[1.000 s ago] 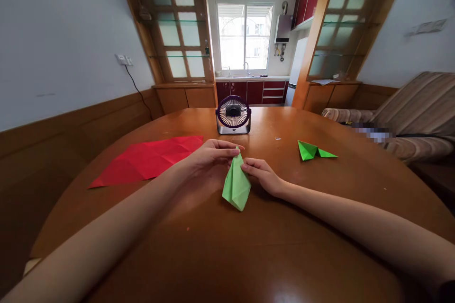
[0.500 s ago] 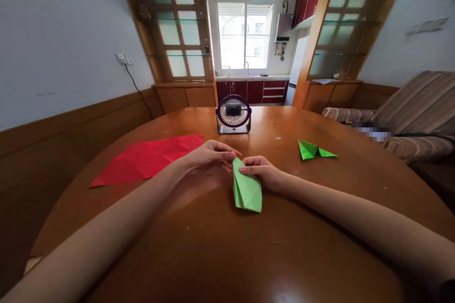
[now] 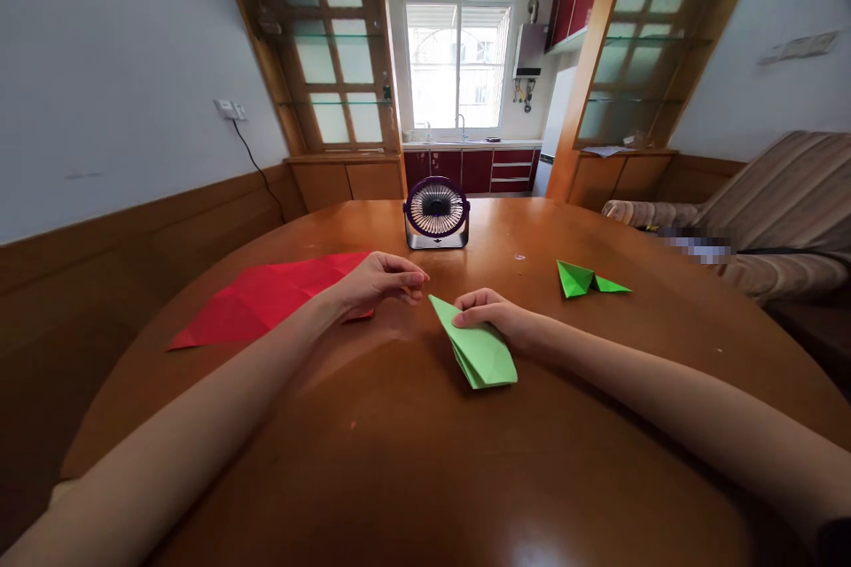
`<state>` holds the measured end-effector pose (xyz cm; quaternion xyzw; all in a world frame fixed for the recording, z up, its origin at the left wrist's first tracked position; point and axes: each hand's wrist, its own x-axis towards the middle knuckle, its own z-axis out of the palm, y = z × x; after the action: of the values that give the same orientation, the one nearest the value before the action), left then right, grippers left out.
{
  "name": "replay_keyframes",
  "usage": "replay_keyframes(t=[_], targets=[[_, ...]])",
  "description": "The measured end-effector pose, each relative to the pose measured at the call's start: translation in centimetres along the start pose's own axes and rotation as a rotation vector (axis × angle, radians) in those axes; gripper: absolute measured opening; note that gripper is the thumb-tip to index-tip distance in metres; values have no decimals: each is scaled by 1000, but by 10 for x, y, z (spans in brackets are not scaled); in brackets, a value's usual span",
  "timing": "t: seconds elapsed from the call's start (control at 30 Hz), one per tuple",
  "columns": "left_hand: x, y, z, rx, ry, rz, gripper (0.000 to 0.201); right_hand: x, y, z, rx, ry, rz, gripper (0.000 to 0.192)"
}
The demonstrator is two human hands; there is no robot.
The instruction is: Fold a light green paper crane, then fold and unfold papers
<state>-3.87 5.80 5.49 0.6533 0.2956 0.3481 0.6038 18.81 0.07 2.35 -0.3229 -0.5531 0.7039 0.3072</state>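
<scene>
On the surface (image 3: 399, 461), the folded paper (image 3: 479, 350) lies at frame centre, the flat paper sheet (image 3: 266, 297) to its left, the small folded piece (image 3: 585, 281) to its right, the desk fan (image 3: 436, 213) behind it.

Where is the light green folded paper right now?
The light green folded paper lies mid-table in the head view, under the right hand, in front of the fan.

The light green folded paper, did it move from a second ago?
Yes. The light green folded paper swung its wide end toward the right, away from the red sheet, and lies flatter on the table under the right hand.
</scene>
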Motion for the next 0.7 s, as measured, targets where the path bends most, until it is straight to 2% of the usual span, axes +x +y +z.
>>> replay_keyframes(t=[0.1, 0.2, 0.3, 0.47, 0.7], targets=[[-2, 4, 2, 48, -21, -41, 29, 1, 1, -1, -35, 8, 9, 17], [-6, 9, 8, 101, -125, -82, 32, 1, 1, -1, -74, 24, 16, 16], [-10, 15, 11, 216, -203, -81, 27, 0, 0, -2, -101, 9, 28, 15], [-13, 21, 13, 341, -268, -103, 24, -1, -2, -1, -93, 2, 39, 15], [-13, 18, 15, 299, -183, -31, 18, -1, -2, -6, -77, -8, 61, 16]])
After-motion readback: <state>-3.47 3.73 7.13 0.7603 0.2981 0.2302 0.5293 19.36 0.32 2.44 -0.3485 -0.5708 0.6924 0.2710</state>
